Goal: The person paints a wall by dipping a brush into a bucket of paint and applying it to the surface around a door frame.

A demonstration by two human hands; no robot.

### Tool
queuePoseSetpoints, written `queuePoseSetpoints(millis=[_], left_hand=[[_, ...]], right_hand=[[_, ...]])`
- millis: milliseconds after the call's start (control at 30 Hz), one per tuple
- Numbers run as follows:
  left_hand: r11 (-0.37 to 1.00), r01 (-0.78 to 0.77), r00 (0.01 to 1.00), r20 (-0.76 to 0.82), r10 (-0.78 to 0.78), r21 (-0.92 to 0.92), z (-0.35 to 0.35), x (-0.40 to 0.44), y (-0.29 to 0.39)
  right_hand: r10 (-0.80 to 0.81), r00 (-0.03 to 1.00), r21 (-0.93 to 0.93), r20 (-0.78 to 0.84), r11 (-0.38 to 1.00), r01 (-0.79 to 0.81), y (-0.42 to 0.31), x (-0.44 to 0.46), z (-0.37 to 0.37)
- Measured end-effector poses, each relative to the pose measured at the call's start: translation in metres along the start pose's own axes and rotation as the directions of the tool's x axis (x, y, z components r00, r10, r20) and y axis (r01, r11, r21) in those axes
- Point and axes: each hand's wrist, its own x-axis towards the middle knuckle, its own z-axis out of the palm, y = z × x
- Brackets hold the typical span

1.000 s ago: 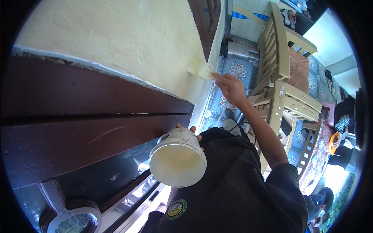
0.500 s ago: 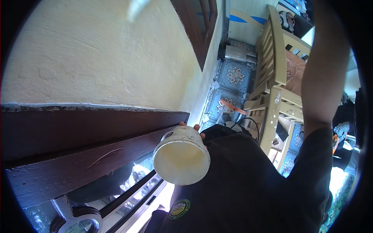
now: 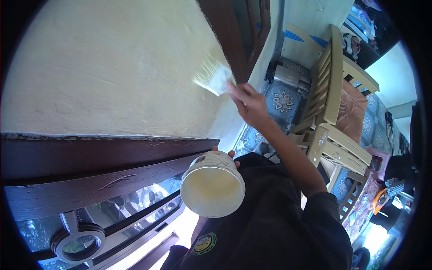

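My right hand (image 3: 251,106) grips a wide paintbrush (image 3: 213,77) with pale, paint-coated bristles. The brush is at the cream wall (image 3: 112,72), close to the dark brown window frame; motion blurs it slightly, and I cannot tell how firmly the bristles press. Held against my dark shirt is a white paint bucket (image 3: 212,191), its mouth tilted toward me and cream paint residue inside. Fingertips of my left hand (image 3: 231,154) show behind the bucket's far side, wrapped round it; the rest of that hand is hidden.
Brown wooden trim (image 3: 112,155) runs under the wall, above a window grille with a ring (image 3: 78,243). A cream wooden bench (image 3: 330,81) with a brown cushion (image 3: 351,110) stands right on the patterned tile floor (image 3: 282,101). A metal box (image 3: 288,75) lies beyond.
My right arm, raised at the far right before, has come down and left, bringing the brush to the wall beside the window frame. The bucket stays in my left hand; the view has shifted slightly.
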Motion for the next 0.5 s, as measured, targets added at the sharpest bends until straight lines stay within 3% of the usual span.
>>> queuePoseSetpoints(millis=[133, 200, 233, 300, 333, 367, 400, 433, 500], left_hand=[[0.999, 0.018, 1.000, -0.026, -0.017, 0.036, -0.007, -0.001, 0.002], [1.000, -0.003, 0.998, -0.056, 0.003, 0.003, -0.009, -0.002, 0.000], [1.000, -0.007, 0.998, -0.064, 0.007, 0.003, -0.009, -0.003, -0.001], [1.000, -0.015, 0.995, -0.098, 0.015, -0.002, -0.009, -0.005, -0.005], [1.000, -0.025, 0.995, -0.099, 0.025, 0.002, -0.008, -0.007, -0.007], [0.999, -0.007, 0.987, -0.159, 0.001, -0.037, -0.005, -0.006, -0.008], [0.998, 0.005, 0.978, -0.210, -0.020, -0.070, -0.001, -0.005, -0.007], [0.999, -0.012, 0.981, -0.192, 0.003, -0.045, -0.002, -0.002, -0.009], [1.000, 0.003, 1.000, 0.015, -0.003, -0.003, -0.014, 0.006, -0.015]], right_hand=[[0.177, 0.976, -0.195, 0.128, 0.969, -0.150, 0.066, -0.117, 0.001], [0.415, 0.861, -0.298, 0.294, 0.895, -0.330, 0.080, -0.146, -0.015], [0.420, 0.857, -0.294, 0.298, 0.895, -0.336, 0.086, -0.151, -0.021], [0.492, 0.713, -0.445, 0.499, 0.852, -0.276, 0.084, -0.127, -0.044], [0.510, 0.635, -0.536, 0.580, 0.826, -0.174, 0.077, -0.102, -0.052], [0.494, 0.645, -0.524, 0.583, 0.835, -0.166, 0.070, -0.077, -0.059], [0.461, 0.563, -0.525, 0.685, 0.849, -0.057, 0.063, -0.049, -0.064], [0.426, 0.470, -0.508, 0.773, 0.859, 0.057, 0.050, -0.019, -0.070], [0.387, 0.482, -0.479, 0.786, 0.874, 0.080, 0.005, 0.041, -0.077]])
